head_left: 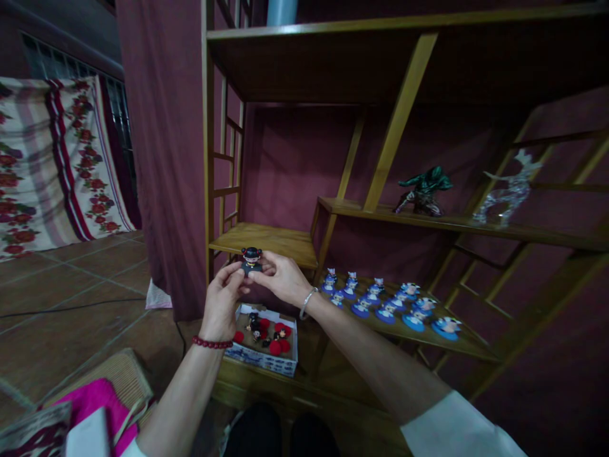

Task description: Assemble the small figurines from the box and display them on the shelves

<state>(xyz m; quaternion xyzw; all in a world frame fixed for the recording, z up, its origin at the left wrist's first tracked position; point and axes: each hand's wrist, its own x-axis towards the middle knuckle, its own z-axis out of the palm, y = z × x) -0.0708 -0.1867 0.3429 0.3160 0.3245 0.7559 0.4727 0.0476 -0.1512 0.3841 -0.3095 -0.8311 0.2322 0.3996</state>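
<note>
A small figurine (pixel 252 257) with black hair and two side buns sits on a dark base, held up between my two hands. My left hand (pixel 223 292) grips its base from the left, with a red bead bracelet at the wrist. From the right, my right hand (pixel 280 276) pinches the same base; a silver bangle circles that wrist. Below them, an open cardboard box (pixel 266 360) rests on the low ledge. Inside it lie several small dark-haired figures (pixel 257 327) and red round pieces (pixel 280 346).
Before me stands a wooden display shelf (pixel 266 238). Several blue-and-white figurines (pixel 375 292) fill its lower right board. Higher up are a green statue (pixel 425 190) and a clear deer ornament (pixel 507 190). A woven stool (pixel 118 374) bearing a pink cloth (pixel 90 403) is at lower left.
</note>
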